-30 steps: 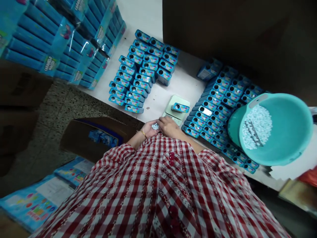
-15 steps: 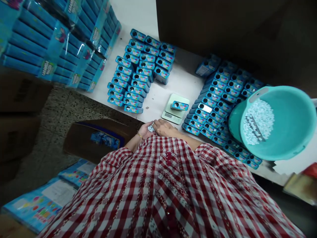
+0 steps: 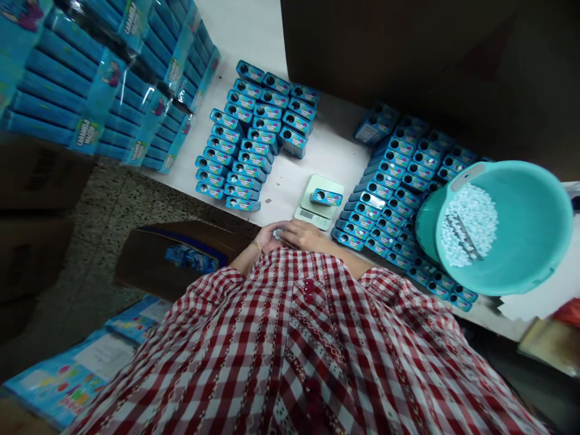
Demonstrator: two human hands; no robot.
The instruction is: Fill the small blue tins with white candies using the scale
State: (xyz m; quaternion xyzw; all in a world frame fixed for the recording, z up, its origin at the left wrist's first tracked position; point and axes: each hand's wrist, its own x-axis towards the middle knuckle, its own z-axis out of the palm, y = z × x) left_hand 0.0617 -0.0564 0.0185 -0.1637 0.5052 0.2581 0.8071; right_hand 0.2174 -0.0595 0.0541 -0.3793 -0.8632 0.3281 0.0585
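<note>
Close to my body, at the table's front edge, my left hand (image 3: 267, 237) is cupped around small pale candies (image 3: 277, 234). My right hand (image 3: 302, 234) meets it from the right, its fingers curled over the same candies and partly hiding them. Just beyond the hands lies a pale kitchen scale (image 3: 308, 215). A small blue candy box (image 3: 327, 197) with a round hole in its top rests on the scale, touched by neither hand.
Rows of similar blue boxes (image 3: 244, 163) stand left of the scale, and more boxes (image 3: 385, 205) stand to its right. A turquoise tub (image 3: 534, 229) holds pale candies and a dark strip. Wrapped blue packs (image 3: 90, 90) are stacked far left. An open carton (image 3: 145, 260) sits below the table edge.
My right hand has closed further over the candies in my left hand, so fewer of them show. The box on the scale stays put. The view has shifted slightly.
</note>
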